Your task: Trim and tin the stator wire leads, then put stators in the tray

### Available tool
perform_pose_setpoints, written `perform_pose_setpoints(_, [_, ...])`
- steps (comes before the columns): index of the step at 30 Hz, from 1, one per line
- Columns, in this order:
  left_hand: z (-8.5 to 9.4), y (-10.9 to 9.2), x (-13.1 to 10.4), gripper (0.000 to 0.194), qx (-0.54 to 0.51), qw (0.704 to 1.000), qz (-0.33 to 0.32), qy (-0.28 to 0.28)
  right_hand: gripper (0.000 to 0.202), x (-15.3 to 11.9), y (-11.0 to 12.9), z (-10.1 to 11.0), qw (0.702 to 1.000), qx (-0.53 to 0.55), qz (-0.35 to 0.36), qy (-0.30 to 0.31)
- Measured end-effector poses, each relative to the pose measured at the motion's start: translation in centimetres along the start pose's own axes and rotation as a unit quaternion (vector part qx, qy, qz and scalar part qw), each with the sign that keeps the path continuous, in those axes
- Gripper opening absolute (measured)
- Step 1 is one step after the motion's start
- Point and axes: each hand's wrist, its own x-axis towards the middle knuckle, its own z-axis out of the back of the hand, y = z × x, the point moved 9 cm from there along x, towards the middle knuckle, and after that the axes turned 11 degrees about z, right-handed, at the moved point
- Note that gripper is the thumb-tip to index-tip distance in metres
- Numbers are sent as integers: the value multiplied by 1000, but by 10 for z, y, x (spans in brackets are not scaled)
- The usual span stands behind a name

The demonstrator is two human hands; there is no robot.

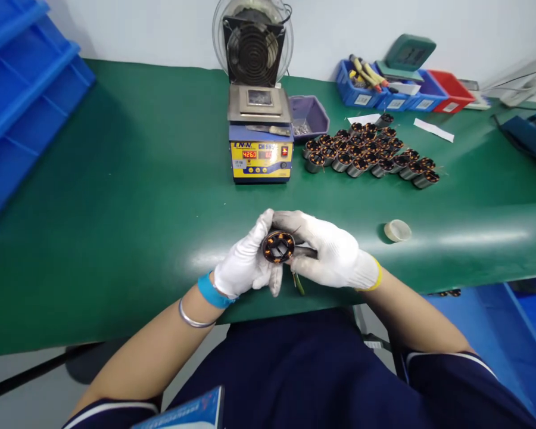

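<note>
My left hand (249, 260), in a white glove, is closed around a motor stator (279, 246), a metal ring with copper windings inside. Its open end faces up toward me. From the other side my right hand (328, 249), gloved with dark-stained fingers, curls against the stator's upper right edge. Part of the stator is hidden behind the fingers. Just below the hands shows a thin green-tipped thing (299, 284); I cannot make out what it is or whether it is held.
Beyond my hands stands a solder pot (261, 156) with a fan (254, 50) behind it. Several stators (361, 149) stand grouped at right, near a small round cup (397, 230). A purple bin (310, 113), a red bin (452, 92) and blue trays (27, 95) edge the green table.
</note>
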Motion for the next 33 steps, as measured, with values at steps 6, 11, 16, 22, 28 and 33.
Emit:
perform_pose_setpoints(6, [-1, -9, -6, 67, 115, 991, -64, -36, 53, -12, 5, 7, 991, -112, 62, -41])
perform_pose_setpoints(11, [6, -44, -32, 39, 265, 925, -175, -210, 48, -25, 4, 19, 968, -245, 35, -35])
perform_pose_setpoints(16, [-6, -35, -33, 44, 232, 969, -56, -63, 49, -34, -3, 30, 950, -308, -7, -60])
perform_pose_setpoints(22, [24, -56, -34, 52, 170, 932, -210, -241, 49, -37, -1, 26, 947, -310, 10, -85])
perform_pose_setpoints(28, [13, -51, -28, 33, 239, 911, -220, -255, 51, -42, -4, 19, 951, -302, -10, -64])
perform_pose_setpoints(33, [42, -65, -45, 26, 118, 903, -254, -326, 43, -43, -9, 18, 934, -357, -12, -22])
